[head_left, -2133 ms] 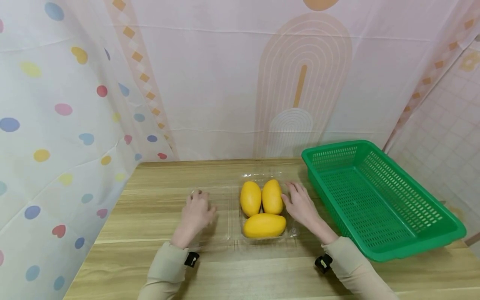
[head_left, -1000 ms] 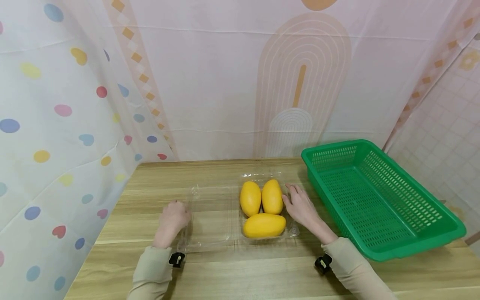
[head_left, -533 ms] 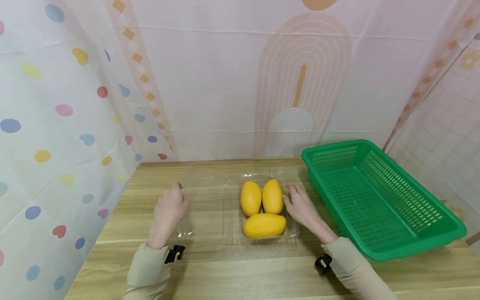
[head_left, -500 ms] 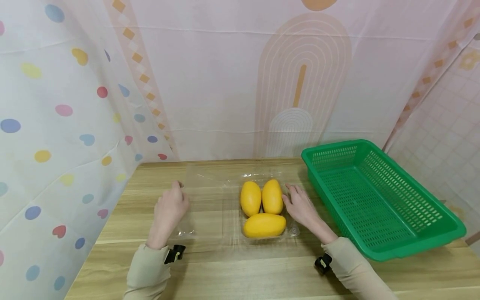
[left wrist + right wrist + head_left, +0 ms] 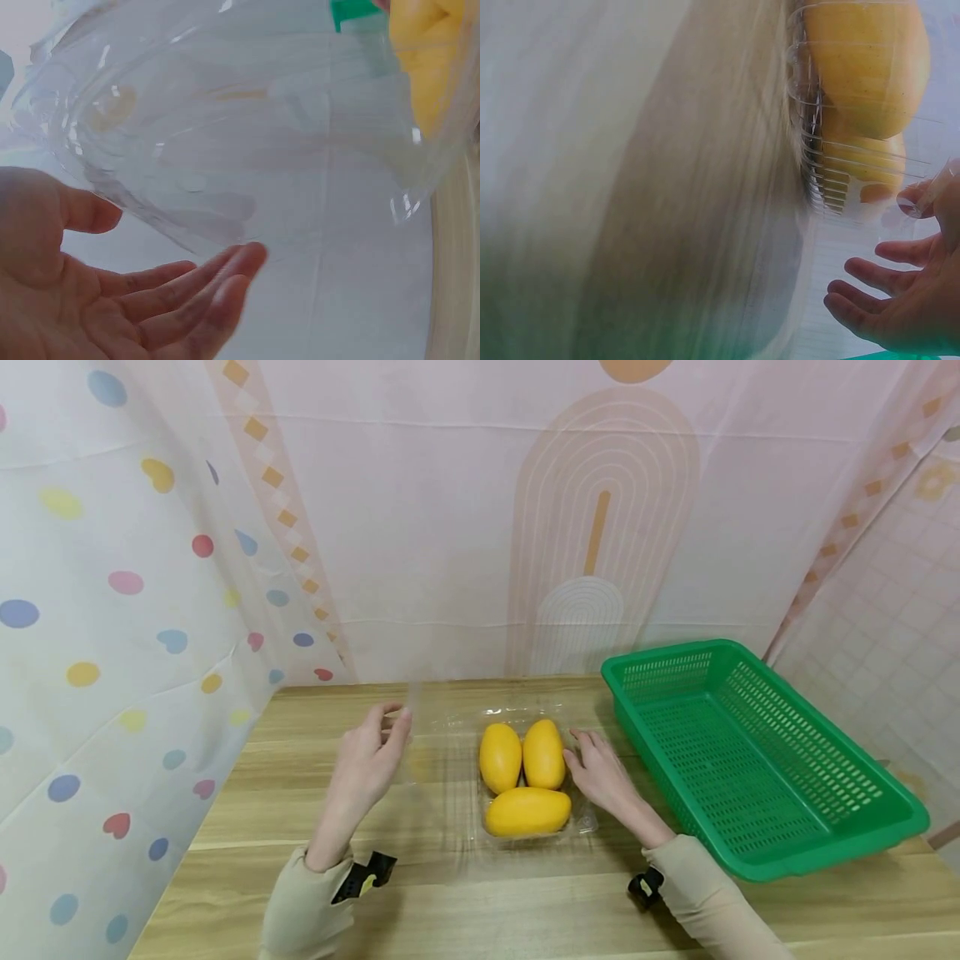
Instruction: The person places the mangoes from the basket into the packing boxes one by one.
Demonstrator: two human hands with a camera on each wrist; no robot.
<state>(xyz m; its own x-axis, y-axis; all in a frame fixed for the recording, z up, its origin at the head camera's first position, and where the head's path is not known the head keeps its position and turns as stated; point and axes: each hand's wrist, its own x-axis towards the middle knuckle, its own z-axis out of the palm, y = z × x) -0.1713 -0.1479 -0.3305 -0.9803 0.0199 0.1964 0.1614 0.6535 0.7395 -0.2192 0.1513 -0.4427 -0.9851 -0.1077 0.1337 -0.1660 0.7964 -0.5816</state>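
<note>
Three yellow mangoes (image 5: pixel 528 812) lie in the base of a clear plastic clamshell box (image 5: pixel 525 710). Its hinged clear lid (image 5: pixel 225 150) stands tilted up on the left, hard to make out in the head view. At the lid's outer side is my left hand (image 5: pixel 367 756); in the left wrist view its extended fingertips (image 5: pixel 253 255) touch the plastic, with the thumb apart near the edge. My right hand (image 5: pixel 603 777) rests at the right side of the base, fingers loosely spread, thumb (image 5: pixel 913 201) against the rim beside a mango.
A green perforated plastic basket (image 5: pixel 678 752) stands on the wooden table (image 5: pixel 450 918), just right of the right hand. Patterned curtains (image 5: pixel 420 527) hang behind the table and along its left side.
My left hand moved left to the lid's outer edge, then up and right as the lid rose from lying flat to tilted upward. The right hand and mangoes stayed in place.
</note>
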